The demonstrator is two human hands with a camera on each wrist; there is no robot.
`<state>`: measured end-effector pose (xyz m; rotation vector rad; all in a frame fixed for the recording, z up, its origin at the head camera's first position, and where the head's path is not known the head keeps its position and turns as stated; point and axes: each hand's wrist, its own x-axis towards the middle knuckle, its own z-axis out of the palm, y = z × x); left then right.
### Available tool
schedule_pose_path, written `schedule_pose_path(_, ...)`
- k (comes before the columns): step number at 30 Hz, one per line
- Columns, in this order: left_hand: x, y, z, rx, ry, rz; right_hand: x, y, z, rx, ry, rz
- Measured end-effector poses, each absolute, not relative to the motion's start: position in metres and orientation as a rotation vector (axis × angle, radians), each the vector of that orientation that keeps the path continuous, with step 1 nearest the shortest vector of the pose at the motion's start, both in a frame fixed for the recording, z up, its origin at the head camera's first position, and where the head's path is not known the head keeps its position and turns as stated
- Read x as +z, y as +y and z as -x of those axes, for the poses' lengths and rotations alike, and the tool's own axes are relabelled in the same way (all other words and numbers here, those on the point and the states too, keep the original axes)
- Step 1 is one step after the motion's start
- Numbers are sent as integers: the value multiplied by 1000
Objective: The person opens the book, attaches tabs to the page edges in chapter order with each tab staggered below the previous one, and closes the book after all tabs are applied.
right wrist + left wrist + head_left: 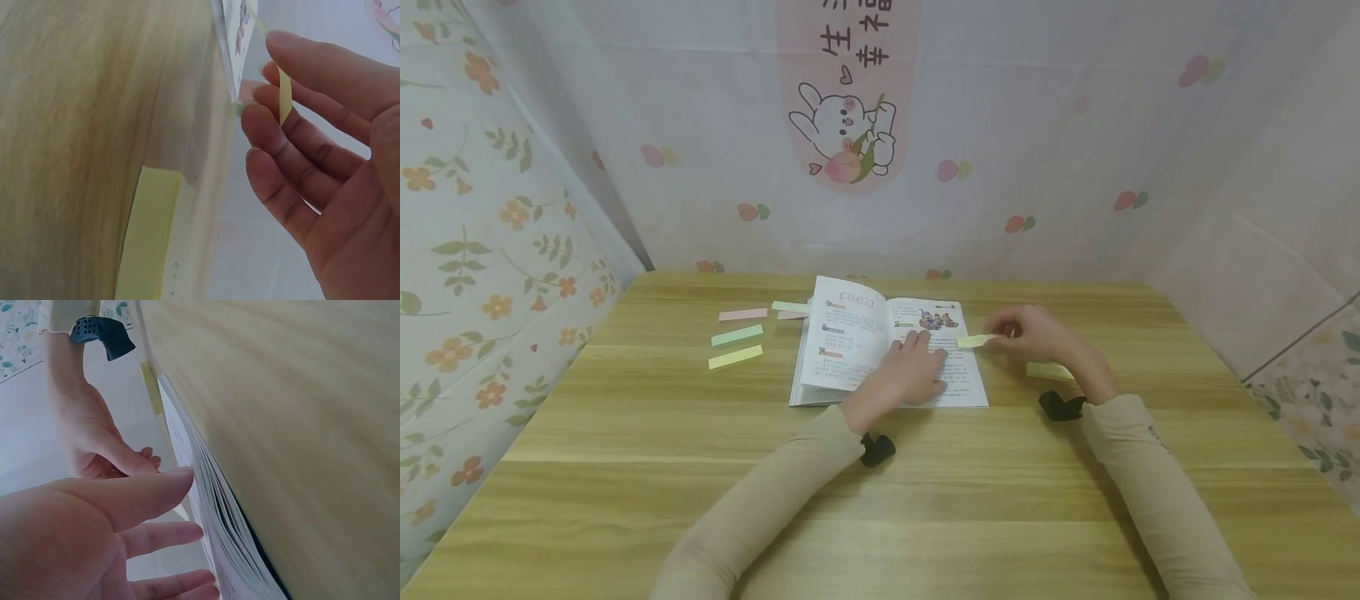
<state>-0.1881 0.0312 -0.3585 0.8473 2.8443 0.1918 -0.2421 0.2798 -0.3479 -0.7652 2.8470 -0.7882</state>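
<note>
An open book point(850, 342) with printed text and a small coloured picture lies on the wooden table. My left hand point(912, 371) rests on its right page, fingers extended; in the left wrist view the thumb and fingertips point(187, 531) touch the page near the book's edge. At the right edge of that page, my right hand point(1026, 329) pinches a yellow sticky strip point(973, 341) between thumb and fingers. The strip's free end overlaps the page in the head view. In the right wrist view, its other end point(285, 97) shows curved between the fingers.
A yellow pad of sticky strips point(1048, 371) lies under the right wrist. Left of the book lie a pink strip point(742, 315), a green strip point(737, 335) and a yellow strip point(735, 357). A pale green strip point(790, 307) sticks out from the book's left side.
</note>
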Motion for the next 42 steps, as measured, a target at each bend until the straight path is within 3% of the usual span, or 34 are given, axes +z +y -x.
schedule_pose_path(42, -355, 49, 190, 190, 2766, -859, -356, 289, 246, -784, 2761, 764)
